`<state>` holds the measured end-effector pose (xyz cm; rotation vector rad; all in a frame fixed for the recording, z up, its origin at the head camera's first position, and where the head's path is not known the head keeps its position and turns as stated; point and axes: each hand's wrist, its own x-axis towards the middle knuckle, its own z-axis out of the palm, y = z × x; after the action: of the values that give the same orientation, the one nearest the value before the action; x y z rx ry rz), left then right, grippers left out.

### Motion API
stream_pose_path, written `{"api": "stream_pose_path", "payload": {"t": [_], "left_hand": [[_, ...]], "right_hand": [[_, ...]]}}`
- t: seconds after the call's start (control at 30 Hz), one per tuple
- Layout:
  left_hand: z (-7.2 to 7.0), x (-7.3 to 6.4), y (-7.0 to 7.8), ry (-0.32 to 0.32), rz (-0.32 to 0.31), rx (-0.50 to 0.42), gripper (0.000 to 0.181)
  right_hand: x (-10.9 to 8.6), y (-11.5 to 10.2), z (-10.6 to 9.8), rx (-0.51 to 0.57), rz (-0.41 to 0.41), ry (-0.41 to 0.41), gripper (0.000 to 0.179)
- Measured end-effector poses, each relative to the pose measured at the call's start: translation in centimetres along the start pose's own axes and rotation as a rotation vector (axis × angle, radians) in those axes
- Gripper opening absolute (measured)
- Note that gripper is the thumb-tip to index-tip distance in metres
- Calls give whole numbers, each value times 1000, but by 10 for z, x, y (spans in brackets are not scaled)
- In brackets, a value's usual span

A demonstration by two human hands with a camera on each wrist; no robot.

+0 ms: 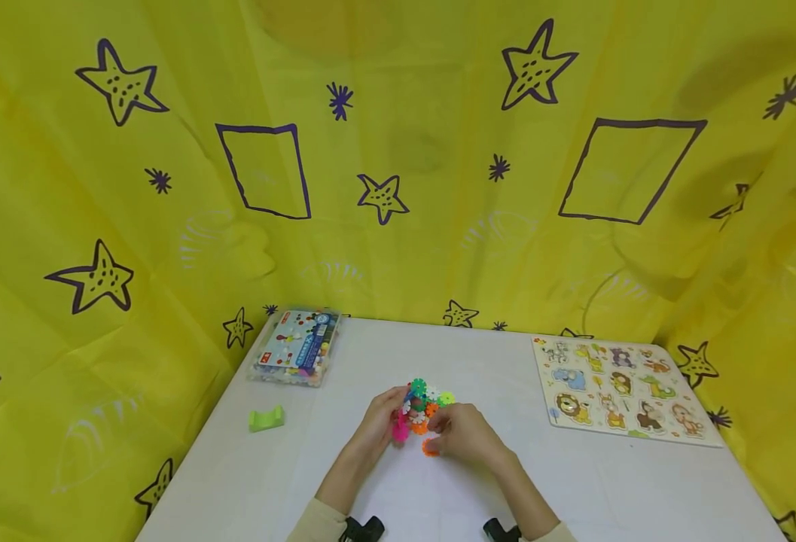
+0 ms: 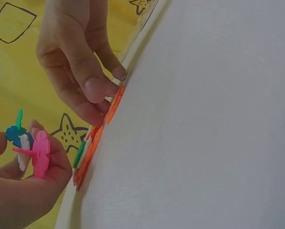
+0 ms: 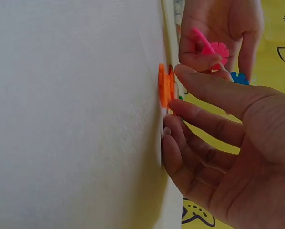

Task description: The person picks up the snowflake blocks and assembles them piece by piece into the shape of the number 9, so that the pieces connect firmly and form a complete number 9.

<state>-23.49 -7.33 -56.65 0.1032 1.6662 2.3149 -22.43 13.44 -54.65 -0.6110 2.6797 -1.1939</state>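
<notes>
Yellow curtain (image 1: 431, 263) backs an apparently wooden animal board (image 1: 630, 406).

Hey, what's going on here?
A person is handling small notched plastic discs at a white table. Their left hand holds a linked pink, white and blue cluster; their right hand is at an orange disc, though whether pinching it is unclear. More discs lie between the hands. A clear plastic box sits to the left, an animal puzzle board to the right.
</notes>
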Motion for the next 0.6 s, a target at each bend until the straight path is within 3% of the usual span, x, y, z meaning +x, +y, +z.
{"api": "stream_pose_path", "payload": {"t": [0.23, 0.6], "left_hand": [[-2, 1, 0, 53, -9, -31, 32], [-4, 1, 0, 63, -31, -111, 16]], "right_hand": [[-1, -2, 7, -26, -34, -56, 26], [-1, -3, 1, 8, -25, -4, 21]]}}
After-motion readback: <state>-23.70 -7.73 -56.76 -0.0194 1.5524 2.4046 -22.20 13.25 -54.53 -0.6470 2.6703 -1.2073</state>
